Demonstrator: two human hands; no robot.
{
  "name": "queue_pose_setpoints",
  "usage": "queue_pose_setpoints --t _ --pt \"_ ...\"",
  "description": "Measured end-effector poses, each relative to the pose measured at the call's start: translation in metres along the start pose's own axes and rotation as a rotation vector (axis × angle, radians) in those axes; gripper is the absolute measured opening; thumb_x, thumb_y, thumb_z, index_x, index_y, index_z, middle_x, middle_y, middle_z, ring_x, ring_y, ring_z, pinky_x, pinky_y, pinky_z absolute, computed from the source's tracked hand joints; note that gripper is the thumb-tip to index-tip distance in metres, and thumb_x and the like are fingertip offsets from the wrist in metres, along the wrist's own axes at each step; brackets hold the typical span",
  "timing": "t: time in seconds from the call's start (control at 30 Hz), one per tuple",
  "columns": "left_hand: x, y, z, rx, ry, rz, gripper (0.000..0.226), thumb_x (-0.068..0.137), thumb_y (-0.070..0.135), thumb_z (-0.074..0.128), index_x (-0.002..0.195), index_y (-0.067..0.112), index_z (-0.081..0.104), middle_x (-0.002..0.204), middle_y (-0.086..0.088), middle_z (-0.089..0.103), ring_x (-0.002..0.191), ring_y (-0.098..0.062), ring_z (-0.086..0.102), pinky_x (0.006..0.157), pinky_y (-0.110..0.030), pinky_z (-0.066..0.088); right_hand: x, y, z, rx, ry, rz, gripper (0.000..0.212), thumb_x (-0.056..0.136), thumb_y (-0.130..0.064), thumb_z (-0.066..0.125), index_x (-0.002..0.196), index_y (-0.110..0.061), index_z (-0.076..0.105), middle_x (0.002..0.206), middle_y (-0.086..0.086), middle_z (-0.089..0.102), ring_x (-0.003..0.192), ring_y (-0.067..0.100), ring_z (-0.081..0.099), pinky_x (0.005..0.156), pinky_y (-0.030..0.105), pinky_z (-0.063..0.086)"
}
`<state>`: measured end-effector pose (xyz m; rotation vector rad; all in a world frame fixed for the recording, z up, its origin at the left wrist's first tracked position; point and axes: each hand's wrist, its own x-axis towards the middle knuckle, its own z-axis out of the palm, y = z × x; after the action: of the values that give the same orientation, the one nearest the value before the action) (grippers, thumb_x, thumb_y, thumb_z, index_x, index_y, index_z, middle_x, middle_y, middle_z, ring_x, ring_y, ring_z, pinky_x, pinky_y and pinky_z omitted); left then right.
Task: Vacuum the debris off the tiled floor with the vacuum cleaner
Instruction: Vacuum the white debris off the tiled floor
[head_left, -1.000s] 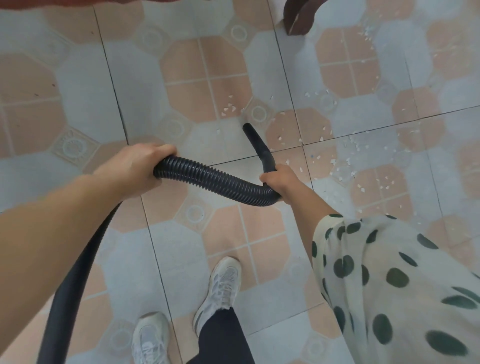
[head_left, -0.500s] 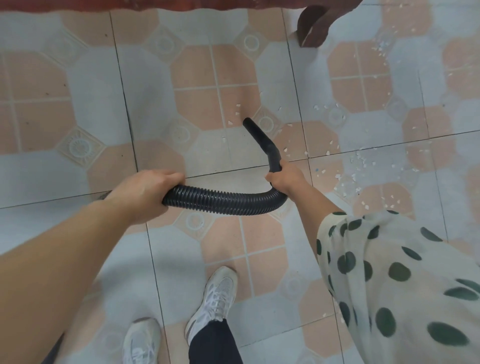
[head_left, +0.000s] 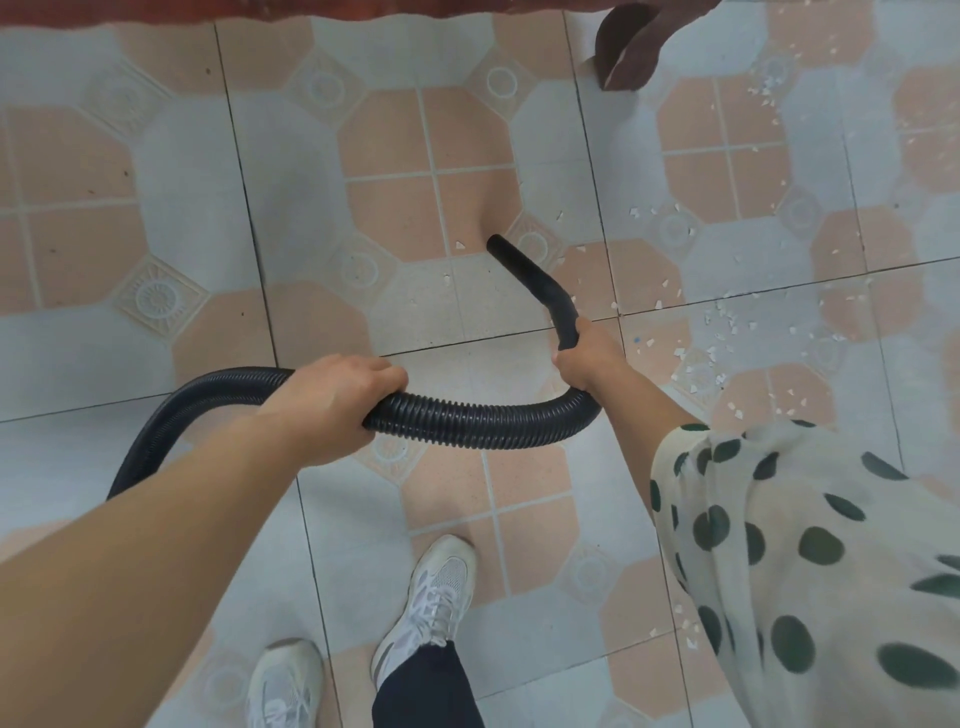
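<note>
Black hose (head_left: 467, 423) in left hand (head_left: 332, 405) and right hand (head_left: 587, 358), tail behind forearm (head_left: 156, 545)

A home room, by the look: patterned peach-and-grey tiled floor (head_left: 467, 156) and a carved dark wooden furniture leg (head_left: 623, 57).

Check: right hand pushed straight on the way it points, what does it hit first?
Probably just tiled floor. The right hand grips the nozzle and points forward-left; no obstacle shows there, only a few white chips by the nozzle tip. Height above the floor is unclear.
</note>
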<state>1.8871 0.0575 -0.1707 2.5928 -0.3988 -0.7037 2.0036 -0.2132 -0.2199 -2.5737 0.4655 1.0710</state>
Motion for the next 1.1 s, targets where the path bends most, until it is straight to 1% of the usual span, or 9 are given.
queue_pose_setpoints --t 0.1,0.23,0.33,0.4,0.57,0.67,0.8,1.0,1.1 --pt "-0.004 0.003 0.002 0.026 -0.062 -0.004 0.023 0.078 0.014 0.061 0.092 0.027 0.049 0.088 0.010 0.053 0.080 -0.014 0.050 0.064 -0.026 0.034 -0.011 0.008 0.006 -0.062 -0.021 -0.039 0.043 0.092 -0.013 0.053 0.133 -0.014 0.043 0.118 0.014 0.057 0.096 0.031 0.056 0.083 0.039 0.051" --pt "-0.012 0.008 0.007 0.052 -0.116 0.005 0.021 0.079 0.016 0.059 0.092 0.028 0.049 0.086 0.010 0.053 0.079 -0.015 0.050 0.068 -0.030 0.041 -0.028 0.021 0.014 -0.111 -0.081 -0.086 0.046 0.093 -0.014 0.051 0.137 -0.015 0.038 0.122 0.015 0.056 0.102 0.033 0.056 0.087 0.041 0.051" --pt "-0.019 0.009 0.011 0.076 -0.159 -0.002 0.021 0.079 0.017 0.059 0.092 0.029 0.048 0.085 0.010 0.053 0.078 -0.015 0.049 0.065 -0.027 0.035 -0.038 0.025 0.020 -0.146 -0.102 -0.111 0.048 0.094 -0.016 0.051 0.139 -0.017 0.035 0.120 0.014 0.055 0.100 0.033 0.056 0.086 0.042 0.051" --pt "-0.025 0.009 0.013 0.078 -0.184 0.002 0.021 0.079 0.016 0.058 0.091 0.028 0.046 0.085 0.010 0.052 0.079 -0.015 0.050 0.064 -0.027 0.035 -0.044 0.026 0.025 -0.173 -0.114 -0.129 0.048 0.094 -0.017 0.051 0.139 -0.018 0.035 0.118 0.014 0.055 0.099 0.034 0.057 0.086 0.044 0.052" --pt "-0.039 0.008 0.017 0.104 -0.229 0.007 0.022 0.081 0.017 0.056 0.087 0.031 0.041 0.086 0.010 0.051 0.082 -0.013 0.050 0.064 -0.024 0.031 -0.062 0.027 0.043 -0.177 -0.162 -0.194 0.038 0.092 -0.016 0.053 0.128 -0.016 0.042 0.109 0.013 0.059 0.093 0.032 0.058 0.082 0.043 0.053" --pt "-0.051 0.003 0.015 0.112 -0.225 0.008 0.024 0.081 0.016 0.056 0.085 0.032 0.038 0.084 0.010 0.050 0.080 -0.013 0.048 0.065 -0.025 0.032 -0.069 0.023 0.052 -0.168 -0.172 -0.213 0.037 0.091 -0.016 0.053 0.127 -0.017 0.043 0.109 0.012 0.059 0.093 0.031 0.057 0.079 0.040 0.051" --pt "-0.059 -0.001 0.011 0.145 -0.199 0.018 0.022 0.082 0.018 0.057 0.086 0.031 0.039 0.084 0.011 0.049 0.077 -0.012 0.045 0.063 -0.024 0.029 -0.071 0.019 0.059 -0.132 -0.160 -0.186 0.046 0.092 -0.015 0.053 0.136 -0.018 0.040 0.115 0.012 0.058 0.098 0.031 0.057 0.084 0.040 0.051" --pt "-0.051 0.004 0.007 0.159 -0.148 0.019 0.016 0.082 0.015 0.055 0.094 0.024 0.048 0.086 0.007 0.052 0.077 -0.017 0.046 0.063 -0.028 0.031 -0.064 0.028 0.049 -0.094 -0.070 -0.057 0.044 0.093 -0.015 0.051 0.135 -0.016 0.038 0.122 0.015 0.055 0.103 0.034 0.056 0.088 0.044 0.051" --pt "-0.033 0.013 0.004 0.149 -0.140 0.009 0.017 0.083 0.014 0.053 0.095 0.024 0.047 0.086 0.007 0.052 0.076 -0.018 0.046 0.061 -0.028 0.031 -0.052 0.034 0.032 -0.099 -0.011 -0.005 0.045 0.093 -0.015 0.051 0.136 -0.016 0.038 0.122 0.015 0.055 0.096 0.033 0.054 0.084 0.042 0.051"
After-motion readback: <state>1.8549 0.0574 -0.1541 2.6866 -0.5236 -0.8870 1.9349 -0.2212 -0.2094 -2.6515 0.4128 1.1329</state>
